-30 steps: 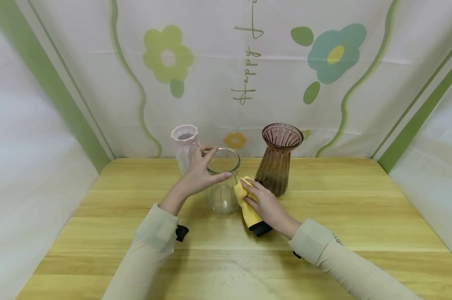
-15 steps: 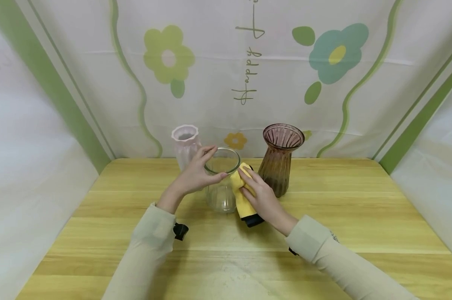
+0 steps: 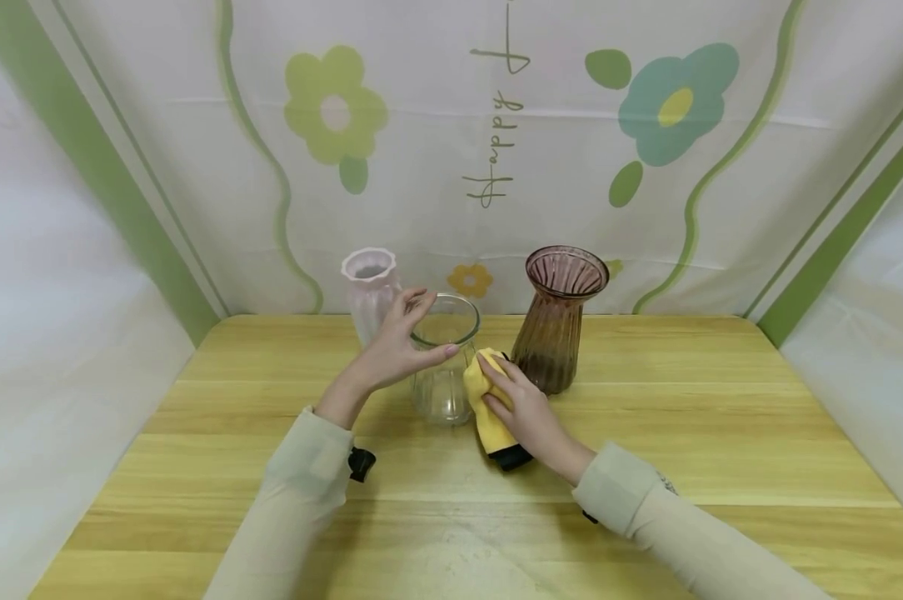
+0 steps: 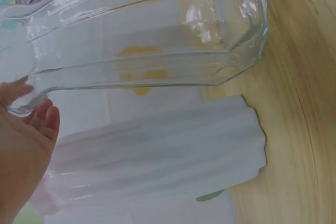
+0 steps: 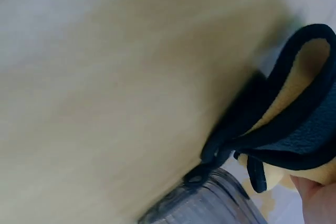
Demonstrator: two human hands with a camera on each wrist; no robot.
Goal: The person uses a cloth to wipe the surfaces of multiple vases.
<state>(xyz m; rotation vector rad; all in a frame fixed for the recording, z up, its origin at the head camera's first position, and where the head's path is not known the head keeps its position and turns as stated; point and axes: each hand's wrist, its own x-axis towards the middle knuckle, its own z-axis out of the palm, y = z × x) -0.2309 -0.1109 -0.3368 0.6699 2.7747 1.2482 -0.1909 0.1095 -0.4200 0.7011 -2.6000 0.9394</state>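
A clear glass vase [image 3: 444, 396] stands upright in the middle of the table, its panelled side large in the left wrist view. My left hand [image 3: 393, 354] holds it at the rim, thumb in front and fingers at the far left. Against the vase's right side, my right hand [image 3: 536, 414] grips a bunched yellow cloth [image 3: 496, 429] with a dark edge. In the right wrist view the folded cloth [image 5: 294, 114] shows its dark border and bluish-grey inside; only a little of the right hand [image 5: 320, 200] appears there.
A pale pink vase [image 3: 371, 300] stands behind the left hand. To the right, close to the cloth, is a ribbed purple-brown vase [image 3: 552, 337]. The wooden table [image 3: 451, 542] ends at a printed curtain [image 3: 451, 167] behind the vases.
My right hand slid the cloth up along the clear vase's side, then back down. The left hand stays at the rim with only slight shifts.
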